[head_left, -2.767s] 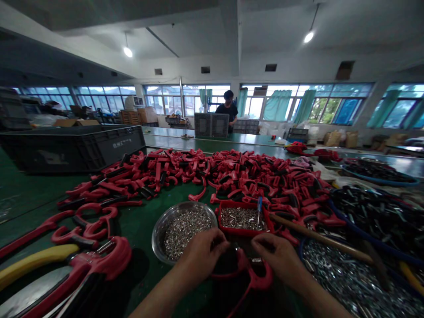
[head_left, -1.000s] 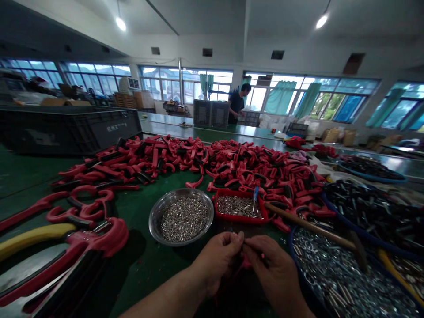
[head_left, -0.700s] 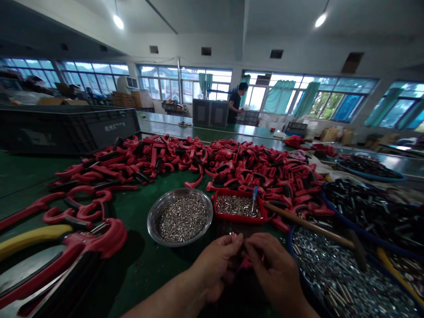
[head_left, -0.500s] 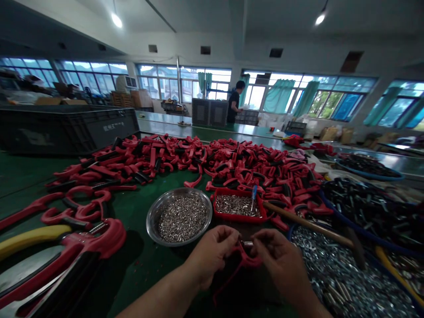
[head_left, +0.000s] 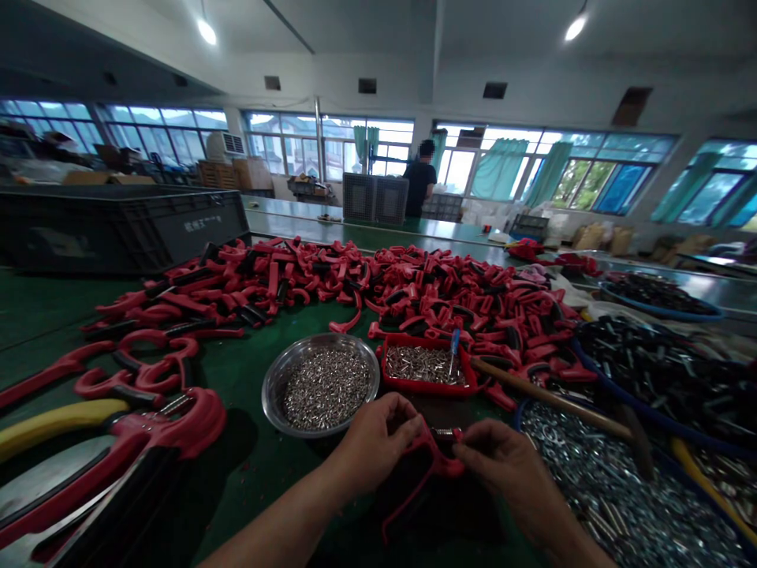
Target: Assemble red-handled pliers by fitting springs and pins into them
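Clock face centred on the red forked plastic handle [head_left: 443,464], 12 pointing away from the person; handle sits at near centre, between both hands. Left hand [head_left: 375,438] grasps its left side; right hand [head_left: 497,454] pinches at its right tip, though whether the fingers bear on plastic or on the silver coil spring [head_left: 445,433] cannot be told. Risk, as judged: the spring, lying across the fork, could pop loose if either pinch slackens or presses off-axis; a flung spring would be hard to pick out among similar metal. Surroundings: round steel bowl [head_left: 269,402] of small silver pieces at 10 o'clock, close to the left hand; red rectangular plastic tray [head_left: 426,389] of metal pins at 12, heap of red-and-black plastic handles [head_left: 414,296] beyond. Wooden-handled hammer [head_left: 550,398] at 2, lying across the blue-rimmed basin [head_left: 519,416] of loose silver parts at 3; both crowd the right hand's outward path.
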`<action>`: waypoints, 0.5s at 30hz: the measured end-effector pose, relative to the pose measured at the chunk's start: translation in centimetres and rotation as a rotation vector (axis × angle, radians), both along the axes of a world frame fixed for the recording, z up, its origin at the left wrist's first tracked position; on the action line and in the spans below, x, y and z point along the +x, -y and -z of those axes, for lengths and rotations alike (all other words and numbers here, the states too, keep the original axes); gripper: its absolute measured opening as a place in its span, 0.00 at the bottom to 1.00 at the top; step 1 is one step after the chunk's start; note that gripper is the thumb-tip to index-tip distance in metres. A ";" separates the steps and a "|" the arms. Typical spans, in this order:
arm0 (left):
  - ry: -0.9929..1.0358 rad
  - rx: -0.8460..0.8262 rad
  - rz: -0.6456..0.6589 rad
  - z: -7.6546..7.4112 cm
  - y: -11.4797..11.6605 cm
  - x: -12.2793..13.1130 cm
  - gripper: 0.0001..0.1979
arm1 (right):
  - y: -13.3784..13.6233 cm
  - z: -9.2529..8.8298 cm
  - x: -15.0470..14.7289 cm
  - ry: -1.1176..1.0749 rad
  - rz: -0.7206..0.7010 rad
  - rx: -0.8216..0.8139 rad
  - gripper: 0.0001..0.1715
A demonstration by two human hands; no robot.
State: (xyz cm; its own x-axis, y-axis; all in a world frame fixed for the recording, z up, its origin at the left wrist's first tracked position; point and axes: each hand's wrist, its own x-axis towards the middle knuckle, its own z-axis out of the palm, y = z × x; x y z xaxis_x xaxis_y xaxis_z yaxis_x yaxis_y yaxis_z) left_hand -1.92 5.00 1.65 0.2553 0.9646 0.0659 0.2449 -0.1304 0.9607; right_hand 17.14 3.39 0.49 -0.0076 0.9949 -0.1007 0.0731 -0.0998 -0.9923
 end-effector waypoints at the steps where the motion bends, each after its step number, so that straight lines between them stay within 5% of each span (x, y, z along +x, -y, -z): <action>1: 0.017 -0.032 0.006 0.0 0.0 0.0 0.08 | 0.0 0.0 -0.1 -0.016 0.015 -0.003 0.15; 4: 0.080 -0.118 0.034 0.0 -0.2 0.0 0.09 | 0.0 0.3 -0.2 -0.005 0.016 -0.037 0.16; 15: -0.087 0.055 -0.017 0.0 0.3 -0.1 0.09 | 0.5 0.3 -0.2 0.003 0.041 -0.015 0.17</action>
State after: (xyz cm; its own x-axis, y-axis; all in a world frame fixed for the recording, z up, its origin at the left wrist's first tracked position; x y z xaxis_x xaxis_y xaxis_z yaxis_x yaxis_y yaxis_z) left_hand -2.03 4.70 1.66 0.2462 0.9643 0.0971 0.3292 -0.1775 0.9274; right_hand 16.96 2.86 0.22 0.0336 0.9928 -0.1150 0.0720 -0.1172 -0.9905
